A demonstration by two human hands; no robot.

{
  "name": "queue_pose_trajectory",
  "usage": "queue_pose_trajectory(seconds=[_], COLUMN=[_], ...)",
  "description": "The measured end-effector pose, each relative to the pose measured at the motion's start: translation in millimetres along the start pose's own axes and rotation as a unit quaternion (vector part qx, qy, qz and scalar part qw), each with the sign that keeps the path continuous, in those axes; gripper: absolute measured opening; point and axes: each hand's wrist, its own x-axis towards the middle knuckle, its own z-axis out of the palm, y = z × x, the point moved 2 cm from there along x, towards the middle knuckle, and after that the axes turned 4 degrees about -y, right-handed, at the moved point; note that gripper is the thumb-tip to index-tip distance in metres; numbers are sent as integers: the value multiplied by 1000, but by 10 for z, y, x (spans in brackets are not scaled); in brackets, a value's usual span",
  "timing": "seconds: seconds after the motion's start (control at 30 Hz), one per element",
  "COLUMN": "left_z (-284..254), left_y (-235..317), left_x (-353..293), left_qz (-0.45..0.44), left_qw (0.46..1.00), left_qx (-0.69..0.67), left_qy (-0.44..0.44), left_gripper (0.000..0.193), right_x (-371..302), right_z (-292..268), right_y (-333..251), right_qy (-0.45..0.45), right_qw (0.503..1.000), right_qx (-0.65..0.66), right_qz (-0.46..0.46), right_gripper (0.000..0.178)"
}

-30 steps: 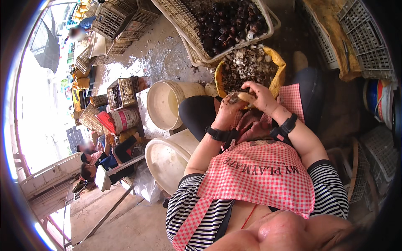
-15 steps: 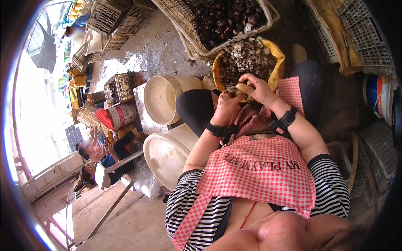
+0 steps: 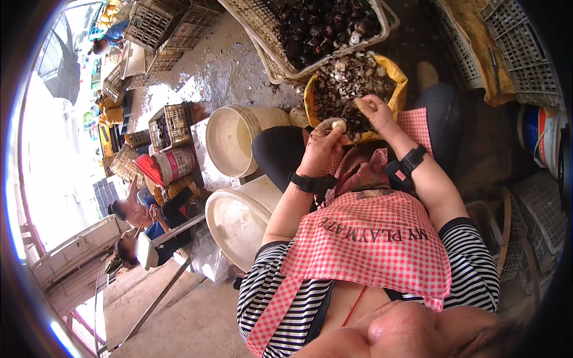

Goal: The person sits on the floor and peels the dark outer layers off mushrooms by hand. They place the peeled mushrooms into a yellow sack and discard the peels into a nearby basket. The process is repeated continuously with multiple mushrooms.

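Note:
My left hand (image 3: 322, 146) is closed around a small pale peeled water chestnut (image 3: 338, 125), held between thumb and fingers at the near left rim of a yellow sack (image 3: 399, 77). My right hand (image 3: 381, 117) is over the sack's right side, fingers curled on a short tan piece (image 3: 362, 106); its exact kind I cannot make out. The two hands are apart. Dark and whitish peelings (image 3: 352, 74) fill the sack, which stands between my knees. Beyond it, dark unpeeled water chestnuts (image 3: 325, 27) lie in a pale plastic crate (image 3: 256, 30).
Two whitish buckets (image 3: 230, 140) (image 3: 236, 230) stand left of my leg. More crates (image 3: 170, 126) and a red-and-white bucket (image 3: 173, 166) are farther left, near two seated people (image 3: 164, 230). Stacked crates (image 3: 519, 53) and another bucket (image 3: 540, 140) are at the right.
My hands have separated. The right hand has moved up and to the right over the sack with the tan piece; the left has turned, showing the pale water chestnut.

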Motion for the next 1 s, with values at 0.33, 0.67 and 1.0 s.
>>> queue_pose_trajectory(seconds=[0.33,0.67,1.0], left_z=[14,-24,-14], left_y=[-88,-160,-166], left_x=[52,70,74], left_qz=[5,-16,22], left_qw=[960,972,988], left_qx=[-268,-228,-147], left_qy=[-78,-48,-48], left_gripper=[35,30,28], right_x=[-312,-253,-187], right_z=[157,21,-91], right_y=[-673,-553,-235], right_qy=[-26,-39,-7], right_qw=[953,983,981], right_qx=[-216,-169,-194], right_qz=[-210,-63,-28], right_gripper=[43,55,55])
